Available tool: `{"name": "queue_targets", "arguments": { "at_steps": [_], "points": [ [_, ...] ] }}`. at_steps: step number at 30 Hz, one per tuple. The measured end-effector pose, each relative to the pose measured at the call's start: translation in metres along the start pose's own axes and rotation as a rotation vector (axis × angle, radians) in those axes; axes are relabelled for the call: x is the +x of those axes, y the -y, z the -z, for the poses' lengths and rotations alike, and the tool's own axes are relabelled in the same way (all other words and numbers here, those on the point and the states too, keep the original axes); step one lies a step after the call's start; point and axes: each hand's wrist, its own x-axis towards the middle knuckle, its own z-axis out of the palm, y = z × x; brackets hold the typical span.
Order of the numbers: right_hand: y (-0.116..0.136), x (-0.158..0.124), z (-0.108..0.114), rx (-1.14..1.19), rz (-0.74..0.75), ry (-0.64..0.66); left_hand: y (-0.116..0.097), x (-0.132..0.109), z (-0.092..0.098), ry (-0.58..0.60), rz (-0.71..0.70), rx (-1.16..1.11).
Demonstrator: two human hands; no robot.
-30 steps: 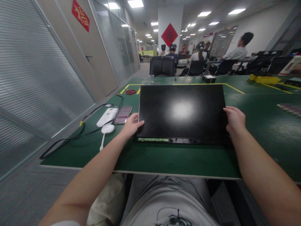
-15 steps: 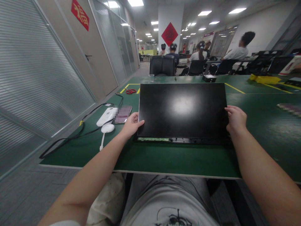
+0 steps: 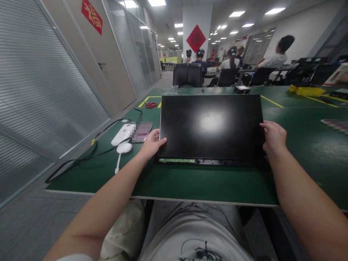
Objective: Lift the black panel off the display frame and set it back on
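A dark, glossy display panel (image 3: 212,134) faces me over the green table (image 3: 206,185), a bright patch of light reflected in it. My left hand (image 3: 154,143) grips its left edge, thumb on the front and fingers behind. On the opposite edge my right hand (image 3: 274,137) holds the panel, thumb and fingers closed on its side. Along the panel's lower edge runs a green circuit board strip (image 3: 176,160), with a black frame (image 3: 228,162) continuing to the right. What lies behind the panel is hidden.
To the left lie a phone (image 3: 143,131), a white device (image 3: 123,135), a small white round piece with a short cable (image 3: 124,148) and a black cable (image 3: 81,159). Red-handled scissors (image 3: 151,105), a clear cup (image 3: 174,89) and a yellow object (image 3: 306,90) sit farther back. People sit beyond.
The panel's top edge has risen slightly and its face looks a little larger. Both hands keep their hold on its sides, the right one shifted very slightly.
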Motion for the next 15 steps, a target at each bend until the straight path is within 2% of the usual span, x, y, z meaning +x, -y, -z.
{"name": "queue_targets", "arguments": {
  "at_steps": [15],
  "points": [
    [0.0038,-0.0051,-0.0016,-0.006,-0.020,-0.021,0.0025,0.0013,0.0007,0.016,0.013,0.035]
  ]
}}
